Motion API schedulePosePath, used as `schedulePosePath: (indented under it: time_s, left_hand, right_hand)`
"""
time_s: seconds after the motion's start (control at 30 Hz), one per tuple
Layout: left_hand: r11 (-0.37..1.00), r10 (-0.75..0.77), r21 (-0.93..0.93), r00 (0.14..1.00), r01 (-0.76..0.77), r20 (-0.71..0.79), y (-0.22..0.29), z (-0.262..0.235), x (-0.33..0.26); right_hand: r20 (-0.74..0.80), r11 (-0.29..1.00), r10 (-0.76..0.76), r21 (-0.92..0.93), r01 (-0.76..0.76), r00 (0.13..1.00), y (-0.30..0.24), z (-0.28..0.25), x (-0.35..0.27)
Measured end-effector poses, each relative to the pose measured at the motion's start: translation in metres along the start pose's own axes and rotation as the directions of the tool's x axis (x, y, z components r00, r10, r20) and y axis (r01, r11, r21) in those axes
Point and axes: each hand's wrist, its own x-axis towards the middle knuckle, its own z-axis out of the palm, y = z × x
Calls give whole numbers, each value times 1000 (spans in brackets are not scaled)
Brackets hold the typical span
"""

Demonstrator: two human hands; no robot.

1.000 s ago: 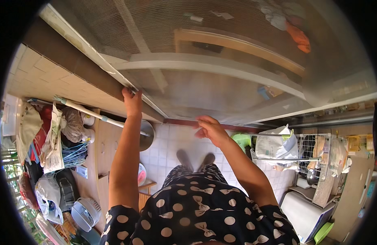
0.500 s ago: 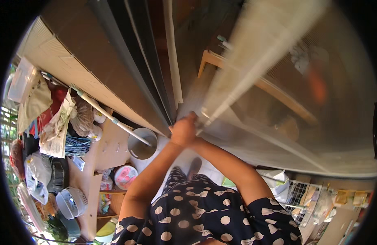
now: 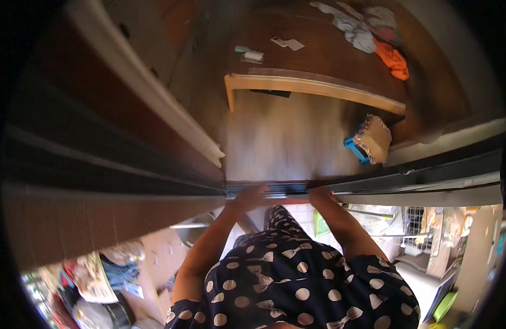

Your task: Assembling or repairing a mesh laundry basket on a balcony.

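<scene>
I stand in a doorway with a dark metal door track (image 3: 275, 189) across it in front of me. My left hand (image 3: 252, 197) reaches over the track near the left dark frame (image 3: 171, 178); its fingers are smeared by motion. My right hand (image 3: 322, 197) is at the near end of the dark-edged door panel (image 3: 406, 175) on the right. Blur hides how its fingers lie and whether they grip the panel's edge. Nothing else shows in either hand.
Beyond the doorway is a room with a brown wooden bed (image 3: 313, 41) bearing clothes, and a blue stool (image 3: 356, 149) with a patterned cover. At near left stand a grey bucket (image 3: 194, 233) and heaped bags. A wire rack (image 3: 414, 225) and a green dustpan (image 3: 320, 223) are at right.
The pale see-through panel has swung or slid from across the doorway to the right, baring the room. My hands, together before, are now apart, the right one farther right. My view has turned.
</scene>
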Motion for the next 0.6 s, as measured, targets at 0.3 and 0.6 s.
schedulePosePath:
  time_s: [0.3, 0.6]
  left_hand:
    - [893, -440, 39, 887, 449, -137, -194, -48, 59]
    - [545, -745, -381, 640, 747, 189, -160, -125, 170]
  right_hand:
    - [478, 976, 163, 49, -212, 863, 61, -57, 93]
    - [490, 904, 32, 357, -234, 871, 151, 3, 142]
